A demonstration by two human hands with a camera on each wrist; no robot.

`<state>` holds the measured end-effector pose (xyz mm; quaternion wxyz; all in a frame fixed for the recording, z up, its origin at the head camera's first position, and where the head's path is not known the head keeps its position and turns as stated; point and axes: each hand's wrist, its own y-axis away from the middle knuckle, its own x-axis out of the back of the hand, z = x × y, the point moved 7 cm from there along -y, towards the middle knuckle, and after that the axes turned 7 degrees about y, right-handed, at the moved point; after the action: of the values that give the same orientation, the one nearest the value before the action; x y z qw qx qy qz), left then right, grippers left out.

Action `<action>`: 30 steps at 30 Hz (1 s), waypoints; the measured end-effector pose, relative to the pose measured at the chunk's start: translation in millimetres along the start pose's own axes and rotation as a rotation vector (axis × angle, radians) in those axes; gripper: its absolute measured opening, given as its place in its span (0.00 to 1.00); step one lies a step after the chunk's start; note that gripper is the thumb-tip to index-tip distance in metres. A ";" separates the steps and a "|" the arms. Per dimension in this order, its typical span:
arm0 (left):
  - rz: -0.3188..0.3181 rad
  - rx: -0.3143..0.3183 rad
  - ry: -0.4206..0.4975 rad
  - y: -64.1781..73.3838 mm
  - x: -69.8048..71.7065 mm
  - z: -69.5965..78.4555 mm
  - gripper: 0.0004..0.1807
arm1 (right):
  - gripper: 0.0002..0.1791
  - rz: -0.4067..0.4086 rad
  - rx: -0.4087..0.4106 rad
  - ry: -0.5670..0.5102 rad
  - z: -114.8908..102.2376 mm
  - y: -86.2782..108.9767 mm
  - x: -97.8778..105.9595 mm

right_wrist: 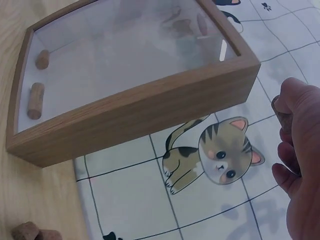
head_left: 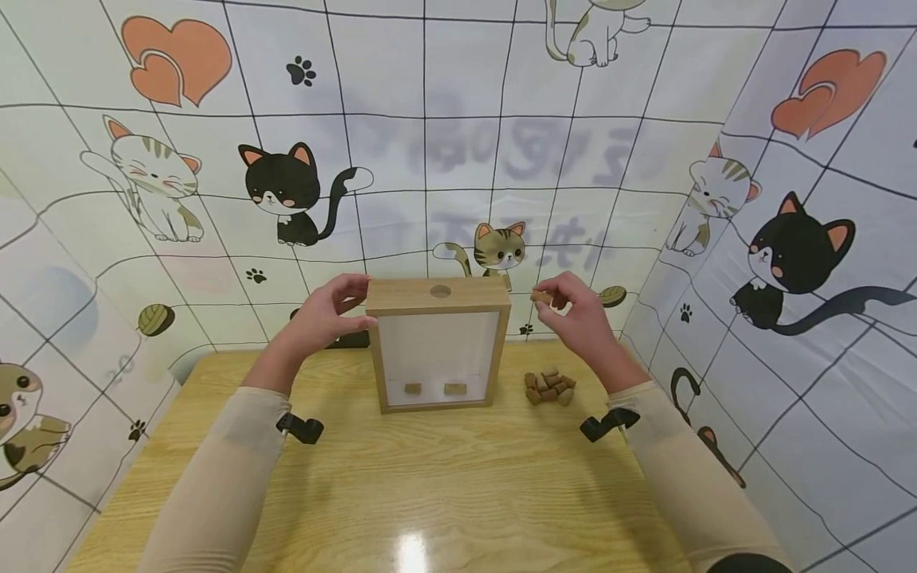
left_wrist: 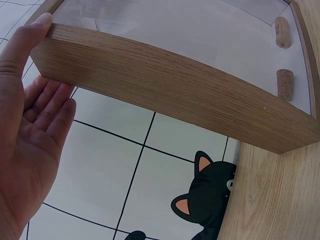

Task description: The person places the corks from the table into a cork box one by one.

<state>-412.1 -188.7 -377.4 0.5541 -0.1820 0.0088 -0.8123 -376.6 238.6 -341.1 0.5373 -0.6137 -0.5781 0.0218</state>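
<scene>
A shallow wooden box (head_left: pixel 401 298) with a clear front and a round hole (head_left: pixel 440 291) in its top stands upright on the table. Two corks, a shorter cork (head_left: pixel 412 388) and a longer cork (head_left: pixel 454 389), lie at the bottom inside it. My left hand (head_left: pixel 329 314) holds the upper left corner, thumb on the front edge and fingers behind, as the left wrist view shows. Right of the box's top, my right hand (head_left: pixel 579 314) pinches a cork (head_left: pixel 540 297) in the air, apart from the box. My fingers partly cover that cork in the right wrist view.
A small pile of corks (head_left: pixel 550 387) lies on the wooden table (head_left: pixel 444 477) right of the box. Behind the table hangs a white cloth (head_left: pixel 387 191) with cat prints and a grid. A dark object (head_left: pixel 349 341) shows partly behind the box's left side.
</scene>
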 end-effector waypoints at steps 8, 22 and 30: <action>-0.003 0.000 -0.001 1.1 -0.1 -0.5 0.44 | 0.12 -0.041 0.013 -0.032 -17.2 -22.5 -5.2; -0.002 0.007 -0.005 2.4 0.3 -1.3 0.43 | 0.13 -0.102 0.028 -0.058 -42.2 -51.6 -23.3; -0.003 0.001 -0.009 2.0 0.1 2.2 0.43 | 0.13 -0.172 0.057 -0.032 -59.6 -65.1 -33.4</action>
<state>-409.7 -189.2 -375.7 0.5529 -0.1854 0.0057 -0.8123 -393.7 160.3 -291.3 0.5453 -0.5457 -0.6363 0.0017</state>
